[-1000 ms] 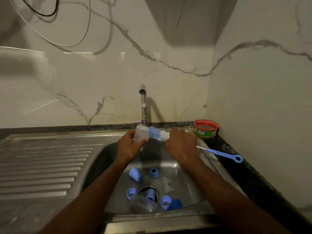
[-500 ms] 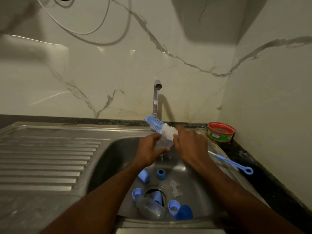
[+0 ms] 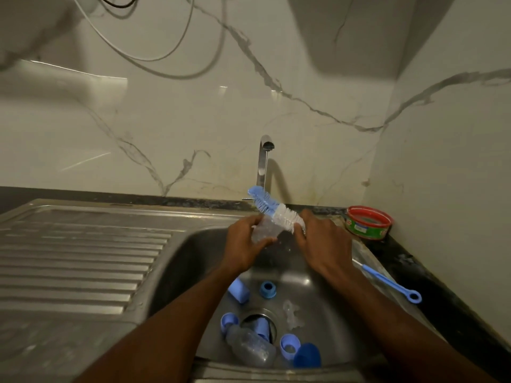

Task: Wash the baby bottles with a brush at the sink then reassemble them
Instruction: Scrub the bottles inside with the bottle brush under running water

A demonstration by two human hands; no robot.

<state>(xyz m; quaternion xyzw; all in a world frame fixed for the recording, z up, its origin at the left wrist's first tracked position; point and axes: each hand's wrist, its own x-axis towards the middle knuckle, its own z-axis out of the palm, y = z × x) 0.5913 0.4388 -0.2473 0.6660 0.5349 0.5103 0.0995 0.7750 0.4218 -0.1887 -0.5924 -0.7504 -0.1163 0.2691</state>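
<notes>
While bottle [image 3: 264,230] blurs, brush [image 3: 276,210] handle hidden.

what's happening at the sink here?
A person is washing baby bottles. The left hand grips a clear bottle over the sink; the right hand holds the blue-and-white brush, whose bristles lie across the bottle's outside, not inside it. Another bottle and blue caps and rings lie by the drain, not yet reassembled.
</notes>
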